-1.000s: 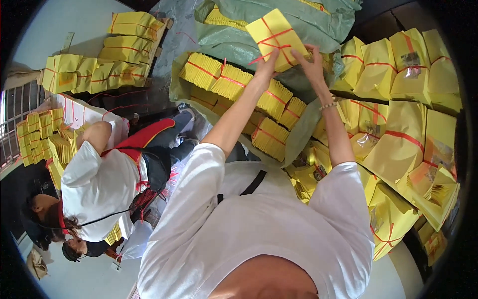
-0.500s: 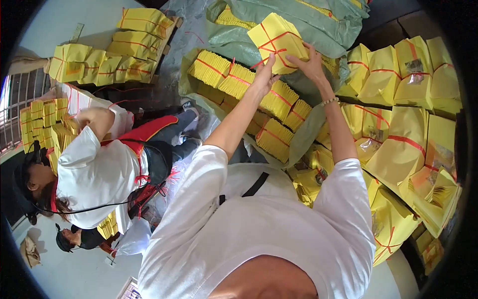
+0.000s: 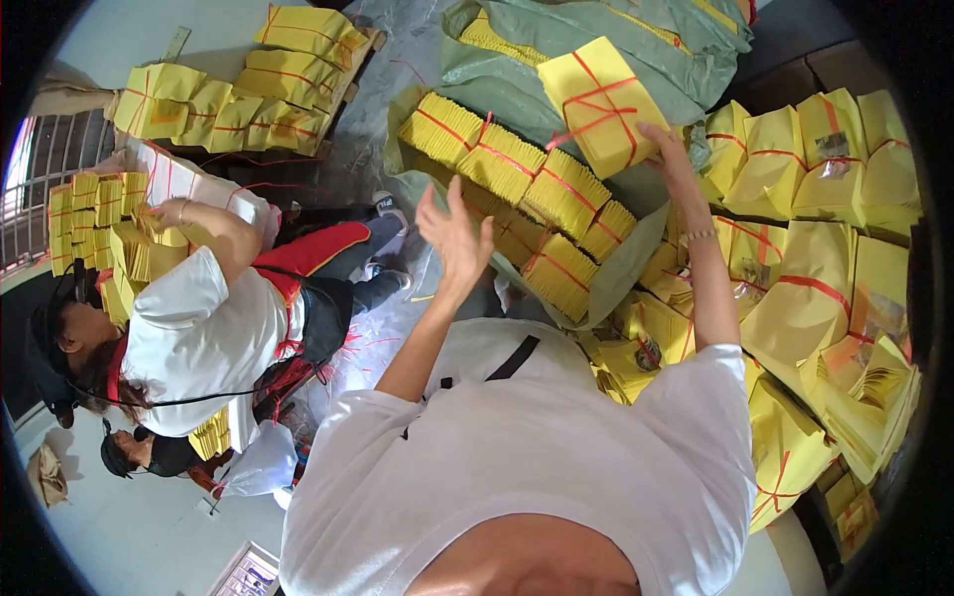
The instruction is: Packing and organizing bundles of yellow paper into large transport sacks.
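Note:
My right hand (image 3: 668, 157) grips a bundle of yellow paper (image 3: 601, 107) by its lower right edge. Red string crosses the bundle's face, with loose ends at its left side. Away from the bundle, my left hand (image 3: 455, 236) is raised with its fingers spread and nothing in it. Below the held bundle lies an opened green sack (image 3: 636, 263). Inside it stand rows of yellow paper bundles (image 3: 517, 164), each bound with red string.
A second green sack (image 3: 586, 45) lies behind. Large tied yellow packets (image 3: 805, 268) are heaped on the right, with more packets (image 3: 298, 79) at the far left. A co-worker in a white shirt (image 3: 214, 318) handles yellow stacks on the left; another person (image 3: 164, 452) is beyond.
My left hand has let go of the tied bundle and drawn back to the lower left. My right hand alone now holds it, with the bundle turned. The co-worker's arm has shifted.

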Motion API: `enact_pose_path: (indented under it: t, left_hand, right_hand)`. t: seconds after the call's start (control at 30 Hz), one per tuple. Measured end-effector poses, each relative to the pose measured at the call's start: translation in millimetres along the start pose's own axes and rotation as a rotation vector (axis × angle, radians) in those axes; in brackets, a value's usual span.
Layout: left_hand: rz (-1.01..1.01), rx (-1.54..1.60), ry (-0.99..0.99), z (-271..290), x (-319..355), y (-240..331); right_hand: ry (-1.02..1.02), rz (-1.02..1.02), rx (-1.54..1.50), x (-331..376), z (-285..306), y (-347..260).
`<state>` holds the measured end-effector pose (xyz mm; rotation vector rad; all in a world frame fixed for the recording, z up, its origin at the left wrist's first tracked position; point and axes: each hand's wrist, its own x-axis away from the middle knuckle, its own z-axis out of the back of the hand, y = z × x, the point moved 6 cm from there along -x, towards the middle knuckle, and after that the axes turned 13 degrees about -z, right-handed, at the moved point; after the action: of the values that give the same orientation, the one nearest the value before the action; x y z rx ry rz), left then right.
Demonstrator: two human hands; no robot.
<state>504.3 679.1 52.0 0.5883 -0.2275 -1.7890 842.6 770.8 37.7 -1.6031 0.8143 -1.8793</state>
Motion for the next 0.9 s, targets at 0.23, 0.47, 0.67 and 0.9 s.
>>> enact_pose_path:
  t: [0.23, 0.47, 0.67, 0.9]
  left_hand:
    - [0.402, 0.524, 0.020, -22.5, 51.9, -65.9]
    - [0.341, 0.311, -0.046, 15.3, 87.7, -66.4]
    - [0.070, 0.156, 0.032, 40.7, 47.2, -25.6]
    - [0.691, 0.936, -0.530, -133.3, 48.9, -82.1]
  right_hand:
    - [-0.221, -0.090, -0.065, 82.6, -38.0, 19.6]
    - [-0.415, -0.332, 0.338, 97.0, -113.7, 57.3]
    - [-0.381, -0.390, 0.586, 77.0, -161.1, 92.2]
    - [-0.268, -0.505, 0.779, 28.3, -173.3, 142.2]
